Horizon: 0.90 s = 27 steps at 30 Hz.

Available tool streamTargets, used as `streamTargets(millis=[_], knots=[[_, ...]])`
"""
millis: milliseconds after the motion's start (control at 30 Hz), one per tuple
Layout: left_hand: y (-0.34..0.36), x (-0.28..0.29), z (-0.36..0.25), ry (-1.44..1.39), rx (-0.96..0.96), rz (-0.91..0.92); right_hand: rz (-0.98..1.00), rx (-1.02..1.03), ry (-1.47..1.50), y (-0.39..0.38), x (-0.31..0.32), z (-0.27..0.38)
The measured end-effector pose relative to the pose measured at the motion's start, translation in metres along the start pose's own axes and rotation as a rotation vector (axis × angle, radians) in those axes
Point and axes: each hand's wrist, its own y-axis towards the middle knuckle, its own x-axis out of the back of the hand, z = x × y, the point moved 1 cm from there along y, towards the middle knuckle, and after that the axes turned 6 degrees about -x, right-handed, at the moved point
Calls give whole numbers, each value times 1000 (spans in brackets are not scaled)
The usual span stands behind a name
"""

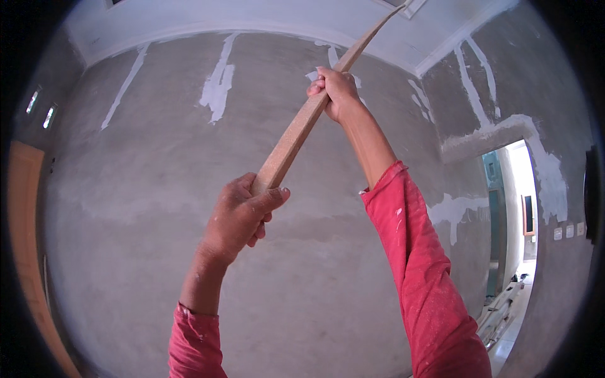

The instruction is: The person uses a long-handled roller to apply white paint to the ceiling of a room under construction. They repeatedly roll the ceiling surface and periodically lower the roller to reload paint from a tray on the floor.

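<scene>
Grey plaster covers the wall [145, 220] ahead, streaked near the top with white patches [217, 94], and a white ceiling [271, 16] runs across above it. And up through the middle of it all goes the wooden pole [293, 140], slanting from lower left to upper right, held in front of the wall! Down at its near end is the left hand [233, 214], fingers curled firmly round the wood, thumb [271, 200] laid across it. Higher along sits the right hand [338, 93], that arm stretched well out, its fingers closed on the pole too. So it's a two-handed grip, the hands well apart, with bare wood between them. Look at the far tip, thin up there beside a pale square frame [414, 7] in the ceiling; whether they touch, I can't tell from here. Both arms wear red sleeves [416, 252], the right one flecked with white. Over on the right, a bright doorway [529, 189] opens past the corner, with light switches [569, 232] on the wall beside it. Far left, an orange-brown door [26, 239] stands upright at the edge.
</scene>
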Motion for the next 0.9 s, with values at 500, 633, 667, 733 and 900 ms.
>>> streamTargets(millis=[500,633,667,733,900], knots=[[-70,207,-24,97,54,-125,52,9,-74,-39,-207,-104],[-91,269,-33,151,68,-153,103,-2,-49,-40,-268,-137],[-97,283,-35,170,75,-162,112,-9,-44,-39,-282,-146],[-111,314,-39,181,87,-200,115,-33,-49,-50,-317,-161],[-147,386,-42,190,115,-256,123,-45,17,-79,-395,-198]])
